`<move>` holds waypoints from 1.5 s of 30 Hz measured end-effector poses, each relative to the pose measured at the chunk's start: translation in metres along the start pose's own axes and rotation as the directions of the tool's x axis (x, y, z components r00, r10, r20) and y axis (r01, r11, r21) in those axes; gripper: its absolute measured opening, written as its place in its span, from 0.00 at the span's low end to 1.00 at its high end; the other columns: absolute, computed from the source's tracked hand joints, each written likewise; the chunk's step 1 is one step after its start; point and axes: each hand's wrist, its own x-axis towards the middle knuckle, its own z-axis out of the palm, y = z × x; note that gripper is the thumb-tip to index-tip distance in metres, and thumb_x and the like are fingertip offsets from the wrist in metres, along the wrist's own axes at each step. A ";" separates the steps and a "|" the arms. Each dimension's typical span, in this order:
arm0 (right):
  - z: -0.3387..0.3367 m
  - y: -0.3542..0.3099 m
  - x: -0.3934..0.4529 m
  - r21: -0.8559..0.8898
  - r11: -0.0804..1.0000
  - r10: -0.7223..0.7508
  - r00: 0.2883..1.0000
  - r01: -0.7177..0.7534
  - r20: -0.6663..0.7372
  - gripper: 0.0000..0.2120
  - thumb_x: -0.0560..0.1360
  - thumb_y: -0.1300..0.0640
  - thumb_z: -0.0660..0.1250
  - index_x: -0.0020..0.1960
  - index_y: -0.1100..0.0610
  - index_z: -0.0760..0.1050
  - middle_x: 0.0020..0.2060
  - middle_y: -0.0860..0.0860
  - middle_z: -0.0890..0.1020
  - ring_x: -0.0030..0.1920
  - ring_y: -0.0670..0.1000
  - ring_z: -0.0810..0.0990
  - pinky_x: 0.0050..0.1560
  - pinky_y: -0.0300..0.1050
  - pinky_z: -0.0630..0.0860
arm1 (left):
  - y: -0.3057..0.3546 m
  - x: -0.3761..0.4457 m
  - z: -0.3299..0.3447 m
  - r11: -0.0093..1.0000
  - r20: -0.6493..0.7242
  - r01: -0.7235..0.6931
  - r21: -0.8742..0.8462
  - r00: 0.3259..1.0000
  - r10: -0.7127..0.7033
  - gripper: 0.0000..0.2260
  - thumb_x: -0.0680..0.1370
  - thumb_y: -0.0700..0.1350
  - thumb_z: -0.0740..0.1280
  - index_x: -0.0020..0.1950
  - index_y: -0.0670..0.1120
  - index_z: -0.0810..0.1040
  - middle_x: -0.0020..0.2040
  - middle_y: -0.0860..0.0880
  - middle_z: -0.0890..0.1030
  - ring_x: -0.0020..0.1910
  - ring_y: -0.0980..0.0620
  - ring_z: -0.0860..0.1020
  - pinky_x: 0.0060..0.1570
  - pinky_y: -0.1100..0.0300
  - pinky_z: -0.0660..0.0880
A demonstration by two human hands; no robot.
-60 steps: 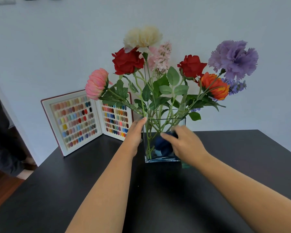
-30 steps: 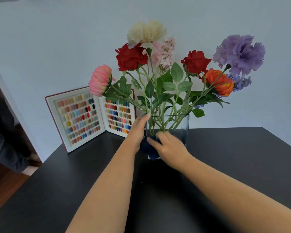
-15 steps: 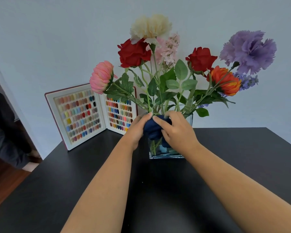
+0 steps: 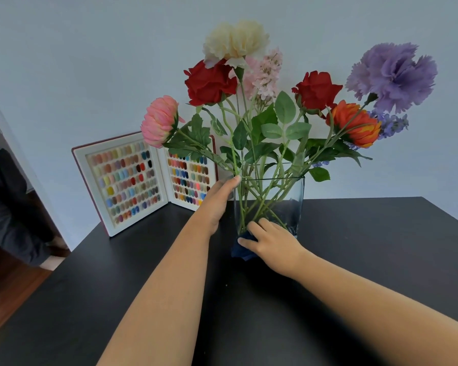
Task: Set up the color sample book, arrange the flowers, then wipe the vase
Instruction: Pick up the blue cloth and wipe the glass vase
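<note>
A square clear glass vase [image 4: 288,202] stands on the black table [image 4: 368,247], filled with artificial flowers [image 4: 262,122] in red, pink, cream, orange and purple. My left hand [image 4: 217,204] lies flat against the vase's left side, thumb at the rim. My right hand [image 4: 271,240] presses a dark blue cloth [image 4: 242,249] against the bottom of the vase's front wall. The color sample book [image 4: 143,180] stands open and upright at the back left, leaning at the wall.
A pale wall rises right behind the table. At the far left a person in dark clothes [image 4: 8,207] stands on a wooden floor [image 4: 8,297] beyond the table's left edge.
My right hand slid the blue cloth from the vase's top rim down to its base. My left hand stayed on the vase's left side.
</note>
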 end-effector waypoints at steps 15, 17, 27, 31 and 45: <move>-0.015 0.047 -0.072 -0.092 0.973 0.226 0.962 -0.214 0.153 0.30 0.50 0.62 0.84 0.52 0.54 0.85 0.43 0.56 0.81 0.39 0.57 0.80 0.35 0.49 0.79 | 0.005 -0.005 0.006 0.999 -0.008 0.039 -0.034 0.999 -0.039 0.39 0.63 0.71 0.66 0.70 0.55 0.72 0.68 0.52 0.75 0.68 0.51 0.71 0.63 0.47 0.62; -0.017 0.046 -0.066 -0.090 0.979 0.195 0.963 -0.181 0.185 0.28 0.54 0.59 0.84 0.53 0.53 0.84 0.44 0.55 0.81 0.40 0.56 0.80 0.37 0.48 0.80 | 0.006 -0.006 0.008 0.998 -0.025 0.047 -0.046 0.998 -0.049 0.38 0.62 0.71 0.66 0.69 0.55 0.73 0.68 0.53 0.76 0.67 0.52 0.71 0.62 0.47 0.62; -0.014 -0.011 -0.003 -0.010 1.000 0.024 0.987 -0.022 0.156 0.19 0.62 0.53 0.79 0.53 0.50 0.83 0.44 0.54 0.81 0.41 0.54 0.80 0.39 0.46 0.79 | 0.003 -0.004 0.014 0.995 -0.095 0.055 -0.085 0.993 -0.063 0.35 0.61 0.69 0.66 0.64 0.54 0.76 0.63 0.53 0.79 0.64 0.54 0.74 0.63 0.47 0.65; -0.008 -0.019 0.000 -0.031 0.998 0.056 0.982 -0.051 0.182 0.16 0.65 0.53 0.77 0.53 0.51 0.83 0.52 0.55 0.80 0.47 0.55 0.79 0.46 0.48 0.79 | 0.004 -0.005 0.011 0.996 -0.081 0.056 -0.066 0.995 -0.062 0.35 0.61 0.70 0.66 0.64 0.54 0.76 0.62 0.53 0.80 0.63 0.54 0.74 0.64 0.46 0.65; -0.014 0.027 -0.059 -0.067 0.972 0.236 0.938 -0.227 0.255 0.21 0.74 0.56 0.69 0.66 0.53 0.74 0.61 0.58 0.71 0.57 0.59 0.72 0.54 0.52 0.73 | 0.006 -0.008 0.011 0.995 -0.055 0.068 -0.071 0.996 -0.072 0.35 0.62 0.69 0.66 0.64 0.55 0.75 0.61 0.55 0.80 0.62 0.55 0.73 0.63 0.47 0.64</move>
